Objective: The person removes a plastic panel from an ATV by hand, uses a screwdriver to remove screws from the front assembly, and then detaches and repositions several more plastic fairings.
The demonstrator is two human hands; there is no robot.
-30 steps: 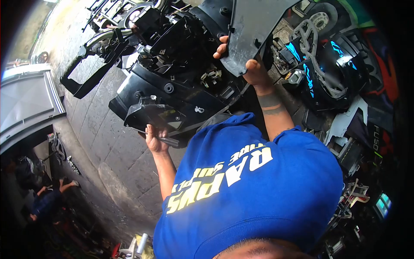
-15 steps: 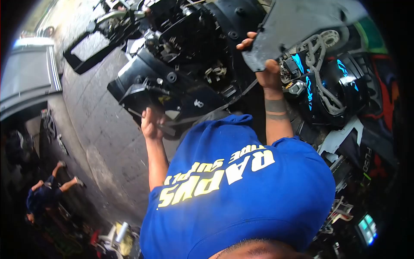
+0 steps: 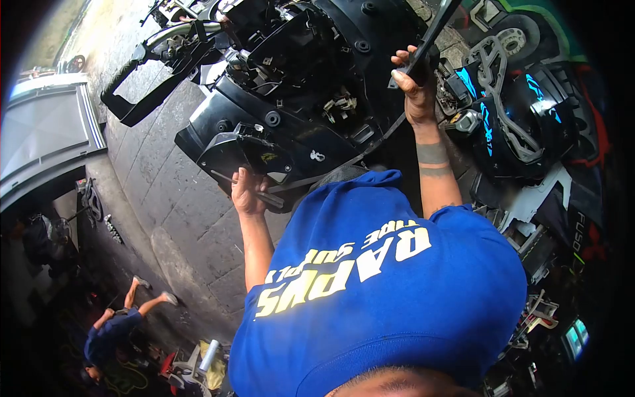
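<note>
My right hand is closed on the lower end of a dark panel, seen nearly edge-on at the top right. My left hand is closed on a thin tool, with a slim rod showing on its other side. Just above that hand lies a small black cover piece, against a large black body panel of a partly stripped vehicle. Exposed wiring and fittings show inside the bodywork.
Black parts with blue lettering and a grey bracket stand at the right. A black looped frame juts out at upper left. Another person is at lower left. White and red items lie near the bottom.
The panel in my right hand has turned from showing its broad grey face to edge-on. Both hands appear slightly farther right, and the other person has shifted right and down in view.
</note>
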